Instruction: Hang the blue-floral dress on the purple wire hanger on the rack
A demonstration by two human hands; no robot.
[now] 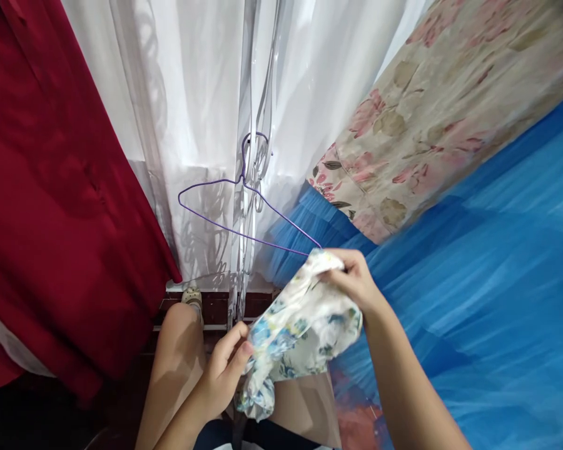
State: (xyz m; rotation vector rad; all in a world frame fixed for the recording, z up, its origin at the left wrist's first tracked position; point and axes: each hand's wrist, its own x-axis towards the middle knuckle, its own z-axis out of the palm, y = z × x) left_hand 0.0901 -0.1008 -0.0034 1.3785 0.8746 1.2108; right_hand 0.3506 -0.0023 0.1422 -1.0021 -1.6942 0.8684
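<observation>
A white garment [304,325] with a blue and green floral print is stretched between my two hands above my lap. My left hand [225,369] pinches its lower left part between thumb and fingers. At its upper right, my right hand [354,281] grips the cloth, with the fingertips partly hidden in the folds. A purple hanger [211,220] hangs by its hook from a white metal rack [246,237]. The hanger's right end meets the top edge of the garment beside my right hand; whether it goes inside the cloth I cannot tell.
Red cloth [65,206] hangs on the left, and a white curtain [192,94] covers the back. To the right hang a beige floral cloth [403,150] and blue tulle [497,281]. My bare knees [178,337] are below, over a dark red tiled floor [216,309].
</observation>
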